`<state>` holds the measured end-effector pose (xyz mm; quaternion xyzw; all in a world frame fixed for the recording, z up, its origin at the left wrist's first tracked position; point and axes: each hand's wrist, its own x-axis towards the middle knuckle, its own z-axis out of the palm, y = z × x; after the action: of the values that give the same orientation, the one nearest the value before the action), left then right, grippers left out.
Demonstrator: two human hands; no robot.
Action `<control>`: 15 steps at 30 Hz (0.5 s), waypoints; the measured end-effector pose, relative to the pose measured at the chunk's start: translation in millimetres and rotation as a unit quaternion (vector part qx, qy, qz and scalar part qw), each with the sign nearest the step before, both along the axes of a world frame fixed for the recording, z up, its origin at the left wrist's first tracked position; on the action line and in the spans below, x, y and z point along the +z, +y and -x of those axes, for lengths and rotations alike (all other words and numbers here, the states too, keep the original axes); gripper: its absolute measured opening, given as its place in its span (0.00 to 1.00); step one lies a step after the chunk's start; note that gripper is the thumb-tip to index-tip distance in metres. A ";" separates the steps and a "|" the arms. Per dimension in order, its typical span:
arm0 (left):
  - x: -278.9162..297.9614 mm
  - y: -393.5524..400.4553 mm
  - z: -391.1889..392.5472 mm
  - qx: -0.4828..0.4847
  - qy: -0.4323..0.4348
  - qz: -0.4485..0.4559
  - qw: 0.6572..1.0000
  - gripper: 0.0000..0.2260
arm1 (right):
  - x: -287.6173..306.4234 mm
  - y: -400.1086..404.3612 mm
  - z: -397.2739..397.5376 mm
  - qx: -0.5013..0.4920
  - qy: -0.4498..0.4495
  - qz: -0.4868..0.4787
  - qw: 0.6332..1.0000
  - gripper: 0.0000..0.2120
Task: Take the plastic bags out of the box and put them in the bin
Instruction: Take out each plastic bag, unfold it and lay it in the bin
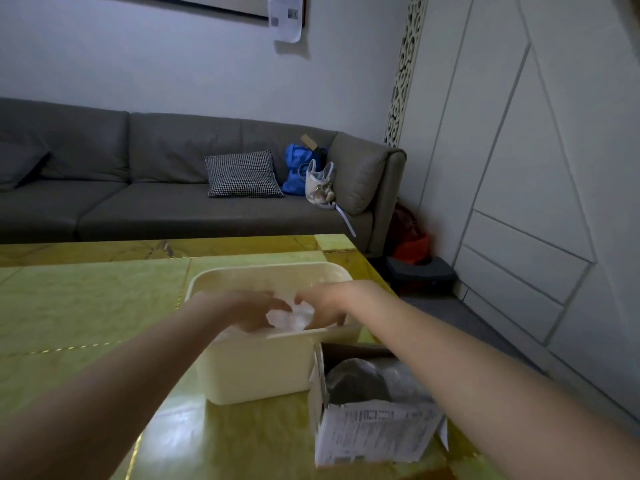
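A cream plastic bin [256, 368] stands on the green table. Both of my hands reach down into it. My left hand [247, 308] and my right hand [325, 301] are closed from either side on a crumpled white plastic bag [291, 318] inside the bin. More white plastic shows under my left wrist. To the right of the bin, nearer to me, sits an open cardboard box [374, 434] with printed text on its side. A grey plastic bag [360, 379] lies inside it, partly hidden under my right forearm.
The green table [86, 306] ends just behind the bin and close to the right of the box. Behind it stands a grey sofa [156, 199] with a checked cushion and bags. On the floor at the right are a red bag [412, 247] and a dark base.
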<state>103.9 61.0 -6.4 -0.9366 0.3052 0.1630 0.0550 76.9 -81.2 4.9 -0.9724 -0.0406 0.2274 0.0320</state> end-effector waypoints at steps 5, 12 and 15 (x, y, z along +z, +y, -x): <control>7.7 19.7 -3.7 0.046 0.031 0.011 0.998 0.21 | -14.5 6.2 -10.2 0.006 0.013 0.072 0.997 0.21; 35.8 34.3 10.8 0.059 -0.047 0.168 0.983 0.13 | 12.5 -0.7 12.3 -0.004 -0.073 0.025 0.997 0.29; 48.4 22.5 31.6 0.043 -0.116 0.245 0.962 0.11 | 47.2 -9.2 40.3 -0.010 -0.171 -0.031 0.985 0.20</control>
<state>72.3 83.5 42.0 -0.9462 0.2866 -0.0245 -0.1484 36.6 -90.3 52.1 -0.9959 -0.0428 0.0562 0.0569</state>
